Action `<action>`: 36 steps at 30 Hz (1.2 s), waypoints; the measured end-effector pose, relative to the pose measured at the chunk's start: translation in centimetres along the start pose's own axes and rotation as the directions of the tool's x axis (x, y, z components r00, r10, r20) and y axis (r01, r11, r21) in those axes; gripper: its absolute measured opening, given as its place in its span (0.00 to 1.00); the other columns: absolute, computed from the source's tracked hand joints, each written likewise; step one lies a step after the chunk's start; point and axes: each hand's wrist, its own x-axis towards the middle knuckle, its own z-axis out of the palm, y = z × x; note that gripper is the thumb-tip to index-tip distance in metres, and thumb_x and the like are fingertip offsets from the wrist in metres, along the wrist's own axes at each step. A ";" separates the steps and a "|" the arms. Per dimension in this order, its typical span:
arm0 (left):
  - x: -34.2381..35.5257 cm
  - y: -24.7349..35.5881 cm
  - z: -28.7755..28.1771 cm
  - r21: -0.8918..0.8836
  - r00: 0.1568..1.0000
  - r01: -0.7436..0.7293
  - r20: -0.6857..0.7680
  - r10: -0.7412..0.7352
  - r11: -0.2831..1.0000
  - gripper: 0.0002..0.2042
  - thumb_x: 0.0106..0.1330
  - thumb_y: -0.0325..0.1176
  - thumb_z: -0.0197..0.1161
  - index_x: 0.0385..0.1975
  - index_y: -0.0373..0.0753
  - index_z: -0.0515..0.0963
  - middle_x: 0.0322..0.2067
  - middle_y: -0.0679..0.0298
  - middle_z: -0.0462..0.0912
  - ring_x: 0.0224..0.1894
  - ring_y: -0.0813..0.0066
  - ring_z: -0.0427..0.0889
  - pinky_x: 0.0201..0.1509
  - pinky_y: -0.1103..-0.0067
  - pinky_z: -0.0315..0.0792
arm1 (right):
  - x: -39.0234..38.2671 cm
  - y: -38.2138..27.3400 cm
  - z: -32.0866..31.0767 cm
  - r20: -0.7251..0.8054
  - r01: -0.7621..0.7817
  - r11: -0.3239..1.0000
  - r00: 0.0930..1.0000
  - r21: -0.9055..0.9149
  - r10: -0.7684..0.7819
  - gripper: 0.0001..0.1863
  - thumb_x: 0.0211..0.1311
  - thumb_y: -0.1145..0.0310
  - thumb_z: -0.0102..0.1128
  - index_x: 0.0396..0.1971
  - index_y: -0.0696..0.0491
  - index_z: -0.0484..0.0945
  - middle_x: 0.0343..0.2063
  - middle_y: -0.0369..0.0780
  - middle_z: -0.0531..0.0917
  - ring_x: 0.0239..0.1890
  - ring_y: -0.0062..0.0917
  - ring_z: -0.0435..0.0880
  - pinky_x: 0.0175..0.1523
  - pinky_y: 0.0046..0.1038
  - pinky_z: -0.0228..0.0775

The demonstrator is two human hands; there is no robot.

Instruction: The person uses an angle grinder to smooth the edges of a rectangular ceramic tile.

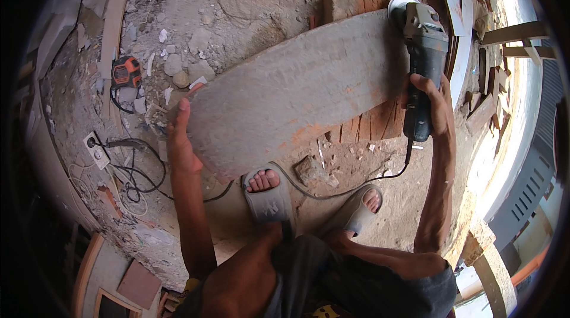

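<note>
Grey slab (297, 95) between left hand (183, 140) and grinder (424, 48)

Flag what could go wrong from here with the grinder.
Kickback: only the right hand holds the angle grinder, so it could jump if its disc catches the slab.
Snag: the black cord runs close by the sandals and might catch a foot.
Toes: bare, near the slab, which might hit them if the left hand slips.
</note>
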 end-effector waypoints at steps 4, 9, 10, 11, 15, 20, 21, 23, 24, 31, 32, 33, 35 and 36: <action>-0.2 0.3 0.0 0.017 1.000 -0.003 0.001 0.003 1.000 0.32 0.85 0.52 0.59 0.75 0.29 0.73 0.65 0.51 0.84 0.65 0.59 0.86 0.69 0.61 0.81 | -0.5 0.1 1.1 -0.009 0.000 1.000 1.000 -0.013 0.000 0.27 0.62 0.57 0.75 0.54 0.59 0.80 0.32 0.40 0.86 0.27 0.26 0.87 0.37 0.30 0.81; -0.6 0.9 0.5 0.081 1.000 -0.028 -0.010 0.029 0.996 0.33 0.85 0.53 0.60 0.76 0.29 0.72 0.66 0.50 0.84 0.65 0.59 0.86 0.69 0.61 0.81 | -1.4 -0.9 2.7 -0.005 0.011 1.000 1.000 -0.029 -0.011 0.27 0.62 0.49 0.74 0.45 0.58 0.79 0.25 0.40 0.84 0.25 0.24 0.85 0.34 0.29 0.80; -0.6 0.9 0.5 0.080 1.000 -0.030 -0.006 0.031 0.996 0.34 0.85 0.53 0.60 0.76 0.29 0.72 0.66 0.50 0.84 0.65 0.59 0.86 0.69 0.61 0.81 | -1.5 -1.0 2.8 0.001 0.008 1.000 1.000 -0.025 -0.008 0.27 0.62 0.49 0.74 0.45 0.58 0.79 0.25 0.40 0.84 0.25 0.24 0.85 0.34 0.29 0.80; -0.7 0.9 0.5 0.080 0.999 -0.032 -0.002 0.033 0.996 0.34 0.85 0.53 0.60 0.76 0.29 0.72 0.66 0.50 0.84 0.65 0.59 0.86 0.69 0.61 0.81 | -1.6 -1.0 2.8 0.006 0.004 1.000 1.000 -0.020 -0.004 0.28 0.61 0.48 0.74 0.45 0.58 0.79 0.25 0.40 0.84 0.25 0.24 0.85 0.34 0.29 0.80; -0.8 1.1 0.7 0.071 0.999 -0.032 -0.011 0.033 0.997 0.34 0.85 0.53 0.60 0.76 0.28 0.72 0.65 0.49 0.84 0.65 0.59 0.86 0.69 0.61 0.81 | -1.9 -1.0 3.1 0.035 0.008 0.999 0.999 -0.036 -0.006 0.29 0.61 0.47 0.75 0.46 0.58 0.79 0.25 0.40 0.85 0.25 0.24 0.85 0.34 0.29 0.80; -1.1 1.0 0.7 0.084 0.999 -0.035 -0.016 0.037 0.996 0.34 0.85 0.54 0.59 0.76 0.28 0.72 0.65 0.49 0.84 0.65 0.58 0.86 0.68 0.61 0.82 | -2.2 -1.2 3.6 0.026 0.027 0.999 0.999 -0.048 -0.026 0.29 0.61 0.47 0.74 0.47 0.58 0.79 0.26 0.40 0.85 0.25 0.25 0.85 0.34 0.29 0.80; -1.1 1.1 0.8 0.079 0.999 -0.031 -0.019 0.032 0.996 0.34 0.85 0.54 0.59 0.76 0.28 0.72 0.65 0.49 0.84 0.65 0.58 0.86 0.68 0.61 0.82 | -2.1 -1.2 3.5 0.035 0.025 0.999 0.999 -0.039 -0.024 0.29 0.61 0.49 0.75 0.49 0.58 0.79 0.28 0.40 0.85 0.26 0.25 0.86 0.35 0.30 0.80; -1.3 1.2 1.0 0.069 0.999 -0.021 -0.024 0.023 0.997 0.34 0.85 0.54 0.59 0.75 0.28 0.73 0.65 0.48 0.83 0.64 0.58 0.86 0.68 0.61 0.82 | -1.7 -0.8 2.8 0.052 0.021 1.000 0.998 -0.022 -0.020 0.30 0.60 0.53 0.75 0.55 0.59 0.79 0.33 0.41 0.87 0.28 0.25 0.87 0.37 0.30 0.81; -1.3 1.3 1.1 0.071 0.999 -0.022 -0.025 0.023 0.997 0.34 0.85 0.53 0.59 0.75 0.28 0.73 0.65 0.48 0.83 0.64 0.58 0.86 0.68 0.61 0.82 | -1.5 -0.8 2.5 0.042 0.013 1.000 0.999 -0.026 -0.012 0.30 0.60 0.53 0.75 0.55 0.59 0.79 0.33 0.41 0.87 0.28 0.25 0.87 0.37 0.30 0.80; -1.2 1.1 0.8 0.089 0.999 -0.041 -0.025 0.043 0.995 0.33 0.86 0.52 0.58 0.75 0.27 0.73 0.65 0.49 0.84 0.64 0.58 0.86 0.68 0.62 0.82 | -0.4 0.2 0.9 -0.026 0.040 0.999 0.999 -0.026 -0.041 0.24 0.65 0.53 0.72 0.48 0.57 0.80 0.29 0.41 0.86 0.25 0.25 0.86 0.35 0.29 0.79; -1.2 1.2 0.7 0.091 0.999 -0.044 -0.021 0.046 0.995 0.33 0.86 0.52 0.58 0.75 0.27 0.73 0.65 0.49 0.84 0.64 0.59 0.86 0.68 0.62 0.82 | -0.3 0.1 0.8 -0.020 0.050 0.999 0.999 -0.017 -0.050 0.22 0.67 0.53 0.71 0.46 0.57 0.80 0.27 0.42 0.86 0.25 0.25 0.86 0.34 0.29 0.80; -1.2 1.0 0.6 0.093 0.999 -0.044 -0.023 0.046 0.995 0.32 0.86 0.52 0.58 0.74 0.27 0.74 0.65 0.49 0.84 0.64 0.59 0.86 0.68 0.62 0.82 | -0.2 0.0 0.7 -0.014 0.042 0.999 0.999 -0.006 -0.042 0.23 0.66 0.53 0.72 0.47 0.57 0.80 0.28 0.41 0.86 0.25 0.25 0.86 0.35 0.29 0.79; -1.1 0.9 0.4 0.098 0.999 -0.044 -0.027 0.047 0.994 0.32 0.86 0.52 0.58 0.74 0.27 0.74 0.65 0.48 0.84 0.64 0.59 0.86 0.69 0.62 0.81 | 0.0 0.0 0.3 -0.001 0.027 0.999 1.000 0.019 -0.027 0.24 0.65 0.52 0.72 0.49 0.56 0.80 0.28 0.40 0.86 0.26 0.26 0.86 0.36 0.29 0.78; -1.1 0.9 0.4 0.098 0.998 -0.044 -0.029 0.047 0.994 0.32 0.86 0.52 0.58 0.74 0.28 0.74 0.65 0.48 0.84 0.64 0.59 0.86 0.69 0.62 0.81 | 0.2 0.1 0.1 0.001 0.028 1.000 1.000 0.014 -0.028 0.24 0.65 0.52 0.72 0.49 0.57 0.80 0.28 0.40 0.86 0.26 0.26 0.86 0.36 0.29 0.78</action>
